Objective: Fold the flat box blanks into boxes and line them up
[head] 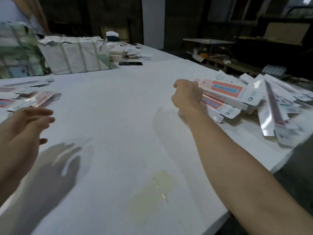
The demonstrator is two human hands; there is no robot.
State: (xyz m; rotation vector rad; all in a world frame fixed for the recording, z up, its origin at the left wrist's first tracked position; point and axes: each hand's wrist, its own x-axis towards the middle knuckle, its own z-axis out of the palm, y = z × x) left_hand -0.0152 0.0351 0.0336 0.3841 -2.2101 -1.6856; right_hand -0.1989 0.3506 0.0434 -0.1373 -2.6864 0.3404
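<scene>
A pile of long, narrow pink-and-white boxes (225, 97) lies at the right of the white table (118, 116). My right hand (187, 94) reaches into the pile's left end, its fingers curled round the end of a folded box there. More flat blanks (28, 97) lie scattered at the table's left edge. My left hand (27, 124) hovers above the table near those blanks, fingers straight and spread, holding nothing. The image is blurred, so finer detail on the boxes is unreadable.
Large wrapped, strapped bundles (72, 55) stand at the back left, with paper scraps and a dark flat object (130, 63) behind them. A yellowish stain (154, 189) marks the near table. Dark shelving and clutter fill the right background. A person stands at the far left.
</scene>
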